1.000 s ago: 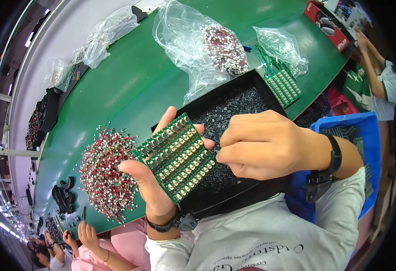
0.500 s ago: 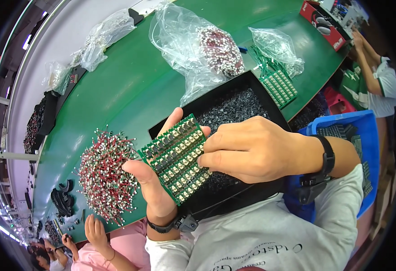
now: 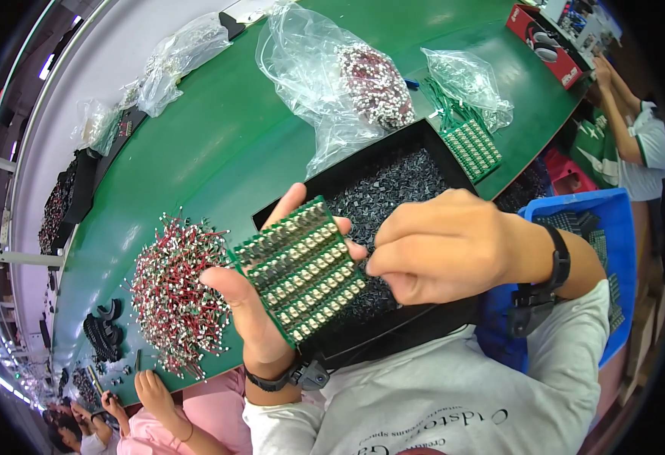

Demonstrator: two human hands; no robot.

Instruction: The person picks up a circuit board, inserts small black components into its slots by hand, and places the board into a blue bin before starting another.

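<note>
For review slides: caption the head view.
Left hand holds a green circuit panel by a black tray of small dark parts, right hand alongside.

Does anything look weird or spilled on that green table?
Maybe: a red-and-white wire heap lies loose, left of the left hand, while similar wires sit in a clear bag. It may be deliberate.

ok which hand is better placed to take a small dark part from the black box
Probably the right hand: it appears over the black box and near the small dark parts, though whether its curled fingers already hold anything is hidden. The left hand is occupied holding the green board.
</note>
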